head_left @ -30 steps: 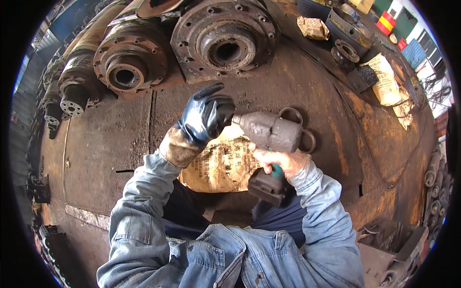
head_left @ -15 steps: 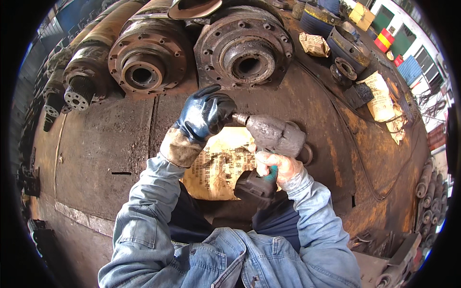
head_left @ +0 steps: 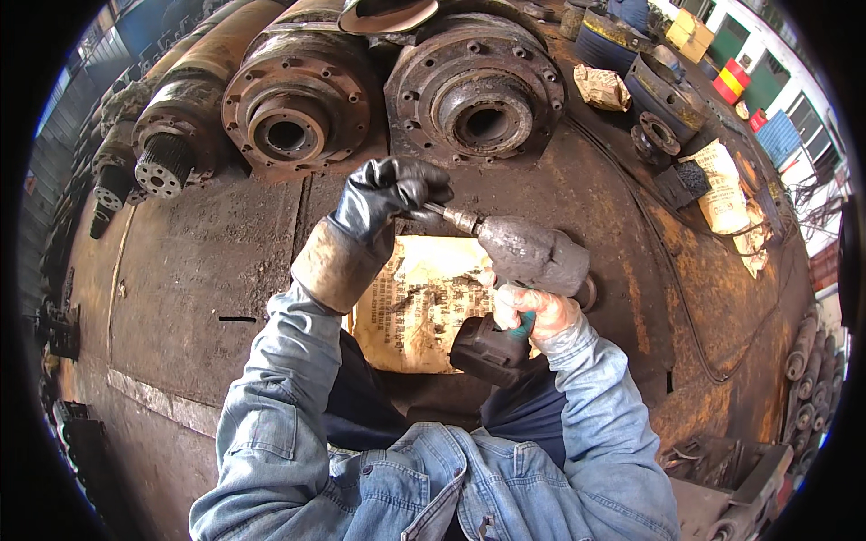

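Observation:
My right hand (head_left: 541, 316), in a thin pale glove, is closed round the teal-marked handle of a grimy cordless impact wrench (head_left: 532, 257). Its black battery end hangs low, over my lap, and its nose points left. A thin silver bit (head_left: 437, 209) sticks out of the nose. My left hand (head_left: 388, 194) wears a dark blue coated glove with a tan cuff, its fingers curled over the bit's tip and hiding the end. Beneath the tool lies a printed paper sack (head_left: 415, 316), creased and stained, between my knees.
Large rusty flanged cylinders (head_left: 298, 126) stand in a row ahead, one with a dark bore (head_left: 487, 126) nearest the centre. At the right are a small flanged ring (head_left: 657, 135), crumpled paper sacks (head_left: 717, 189) and a cable (head_left: 645, 212) across the steel floor.
My left hand has turned at the wrist and drawn back from the nose, so more of the silver bit shows. The whole view has shifted slightly; my right hand keeps its grip.

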`<act>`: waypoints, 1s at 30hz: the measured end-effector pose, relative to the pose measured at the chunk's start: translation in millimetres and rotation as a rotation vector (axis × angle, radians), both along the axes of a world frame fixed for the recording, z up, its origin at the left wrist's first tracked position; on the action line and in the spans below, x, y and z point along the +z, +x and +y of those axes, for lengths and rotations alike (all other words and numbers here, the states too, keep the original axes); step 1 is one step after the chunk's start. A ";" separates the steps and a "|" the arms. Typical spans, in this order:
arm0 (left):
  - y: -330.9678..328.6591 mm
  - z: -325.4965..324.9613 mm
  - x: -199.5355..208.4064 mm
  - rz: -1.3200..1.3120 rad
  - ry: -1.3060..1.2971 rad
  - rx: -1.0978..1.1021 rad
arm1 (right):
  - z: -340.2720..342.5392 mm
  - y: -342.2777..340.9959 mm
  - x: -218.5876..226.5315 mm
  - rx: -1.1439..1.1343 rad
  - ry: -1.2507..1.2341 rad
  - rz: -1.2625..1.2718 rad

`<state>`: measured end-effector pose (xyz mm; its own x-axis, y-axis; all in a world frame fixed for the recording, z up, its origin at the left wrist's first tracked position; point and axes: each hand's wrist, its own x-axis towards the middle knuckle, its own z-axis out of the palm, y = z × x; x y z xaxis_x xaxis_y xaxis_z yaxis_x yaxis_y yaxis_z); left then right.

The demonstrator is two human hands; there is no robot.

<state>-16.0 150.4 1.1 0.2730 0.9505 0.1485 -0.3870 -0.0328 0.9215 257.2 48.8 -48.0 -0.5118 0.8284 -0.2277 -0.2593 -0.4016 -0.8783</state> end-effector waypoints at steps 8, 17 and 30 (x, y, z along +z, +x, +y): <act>11.4 4.4 -13.5 -0.433 0.085 -0.006 | -5.6 -12.6 15.7 -0.136 0.068 0.128; 0.7 1.2 -6.1 -0.205 0.009 0.049 | -1.5 -17.7 13.8 -0.066 0.024 0.179; 15.4 -23.3 19.9 -0.034 -0.032 0.083 | 2.4 -23.5 12.0 -0.024 0.220 0.158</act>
